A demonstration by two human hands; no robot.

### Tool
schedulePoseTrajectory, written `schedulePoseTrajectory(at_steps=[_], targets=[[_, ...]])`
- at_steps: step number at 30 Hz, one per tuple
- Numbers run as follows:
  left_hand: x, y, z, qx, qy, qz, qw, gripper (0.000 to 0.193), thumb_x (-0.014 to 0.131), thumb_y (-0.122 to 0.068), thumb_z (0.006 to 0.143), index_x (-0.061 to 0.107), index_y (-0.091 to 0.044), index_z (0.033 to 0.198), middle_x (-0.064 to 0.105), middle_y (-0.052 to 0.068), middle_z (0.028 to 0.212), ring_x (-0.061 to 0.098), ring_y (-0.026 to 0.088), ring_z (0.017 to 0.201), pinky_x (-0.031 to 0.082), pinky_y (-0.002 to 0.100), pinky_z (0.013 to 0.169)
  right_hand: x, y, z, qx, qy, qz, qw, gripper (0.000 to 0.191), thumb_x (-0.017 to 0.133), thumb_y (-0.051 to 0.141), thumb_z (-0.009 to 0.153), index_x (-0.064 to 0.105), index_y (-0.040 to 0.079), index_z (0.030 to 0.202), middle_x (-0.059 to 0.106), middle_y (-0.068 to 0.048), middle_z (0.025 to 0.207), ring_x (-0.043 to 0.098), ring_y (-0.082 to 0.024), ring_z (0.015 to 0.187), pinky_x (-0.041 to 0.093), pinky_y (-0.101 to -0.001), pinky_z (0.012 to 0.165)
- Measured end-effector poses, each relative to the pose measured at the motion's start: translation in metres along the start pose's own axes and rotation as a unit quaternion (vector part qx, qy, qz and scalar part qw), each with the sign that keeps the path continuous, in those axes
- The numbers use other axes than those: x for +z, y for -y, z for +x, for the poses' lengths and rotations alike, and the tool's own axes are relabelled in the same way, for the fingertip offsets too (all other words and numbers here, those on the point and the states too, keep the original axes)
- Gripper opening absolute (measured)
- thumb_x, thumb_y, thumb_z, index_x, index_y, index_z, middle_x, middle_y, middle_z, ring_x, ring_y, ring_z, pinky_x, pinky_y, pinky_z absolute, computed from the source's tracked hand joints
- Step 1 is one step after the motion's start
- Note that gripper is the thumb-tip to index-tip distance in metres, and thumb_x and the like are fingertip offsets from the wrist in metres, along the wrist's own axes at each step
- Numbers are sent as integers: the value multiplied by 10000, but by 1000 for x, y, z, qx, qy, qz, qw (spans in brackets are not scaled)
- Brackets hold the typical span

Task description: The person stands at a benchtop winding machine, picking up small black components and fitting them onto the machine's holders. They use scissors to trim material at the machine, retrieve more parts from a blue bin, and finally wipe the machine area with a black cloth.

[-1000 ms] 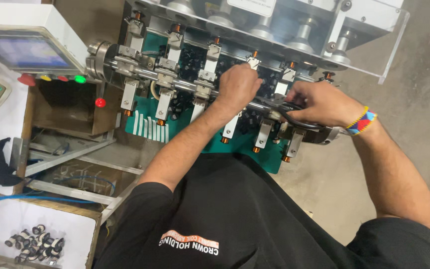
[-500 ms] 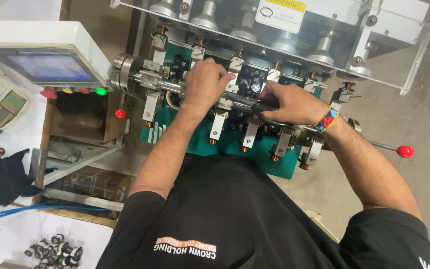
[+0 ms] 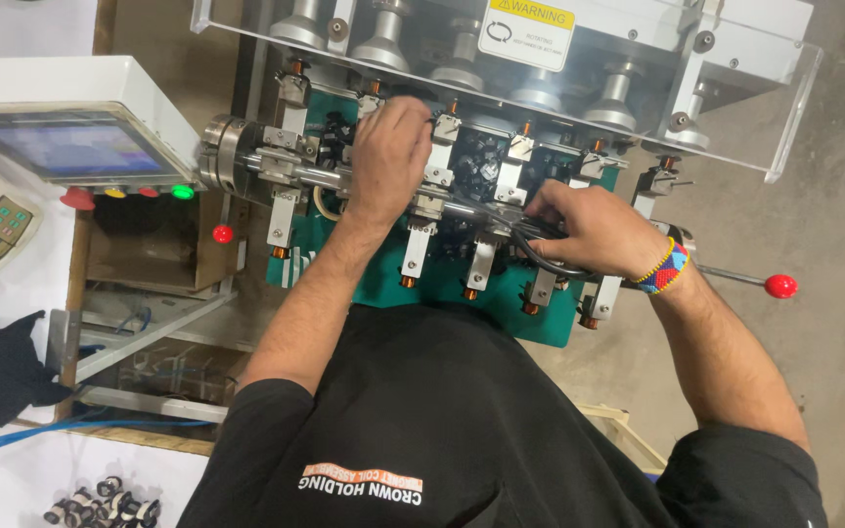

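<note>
Risk judged: left hand [image 3: 388, 156] curled onto the metal shaft [image 3: 325, 176], right hand [image 3: 589, 230] closed round a black cable [image 3: 540, 262], fingers liable to pinching between clamps [image 3: 422, 210].

A green machine bed [image 3: 383, 284] carries a row of metal clamp fixtures [image 3: 421, 220] along a steel shaft [image 3: 315, 176], each ending in a copper-coloured tip. At left, a white bench [image 3: 22, 469] holds a crumpled black cloth [image 3: 2, 376], a cluster of small dark rings [image 3: 100, 504] and a blue cable [image 3: 12, 442].
</note>
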State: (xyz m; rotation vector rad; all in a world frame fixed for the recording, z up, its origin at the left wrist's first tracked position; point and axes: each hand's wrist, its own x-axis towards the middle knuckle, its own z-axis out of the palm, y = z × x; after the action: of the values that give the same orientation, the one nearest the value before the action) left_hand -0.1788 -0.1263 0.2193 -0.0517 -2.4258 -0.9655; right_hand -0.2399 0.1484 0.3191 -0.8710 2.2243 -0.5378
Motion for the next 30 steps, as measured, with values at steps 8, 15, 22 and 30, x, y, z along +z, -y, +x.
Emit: schedulePoseTrajectory(at_steps=[8, 15, 22, 30], targets=[[26, 1, -14, -107, 72, -34, 991, 47, 693, -57, 873, 680, -55, 918, 695, 85, 940, 692, 327, 867, 534, 453, 760, -9, 11, -19, 14, 48, 34, 998, 450, 794, 285, 782, 629, 74, 1144, 747, -137, 865, 729, -271, 784, 550, -391, 704], [-25, 5, 5, -113, 111, -98, 982, 189, 784, -262, 911, 752, -77, 896, 716, 87, 881, 689, 312, 793, 529, 433, 690, -5, 40, 13, 2, 46, 66, 997, 511, 806, 293, 754, 604, 72, 1167, 765, -127, 923, 743, -264, 828, 562, -378, 743], [-90, 61, -2, -157, 24, 39, 986, 249, 827, -295, 897, 773, -63, 822, 683, 107, 833, 653, 329, 807, 503, 458, 705, 32, 60, 90, -61, 25, 43, 997, 543, 806, 301, 794, 620, 22, 1220, 753, -194, 1078, 733, -318, 1004, 554, -389, 884], [-51, 68, -21, -107, 60, 79, 989, 122, 811, -220, 807, 786, -107, 768, 649, 63, 829, 589, 320, 892, 440, 492, 803, 38, 75, 114, -10, 42, 21, 999, 468, 786, 267, 794, 648, 27, 1172, 775, -178, 1012, 761, -302, 955, 570, -387, 847]])
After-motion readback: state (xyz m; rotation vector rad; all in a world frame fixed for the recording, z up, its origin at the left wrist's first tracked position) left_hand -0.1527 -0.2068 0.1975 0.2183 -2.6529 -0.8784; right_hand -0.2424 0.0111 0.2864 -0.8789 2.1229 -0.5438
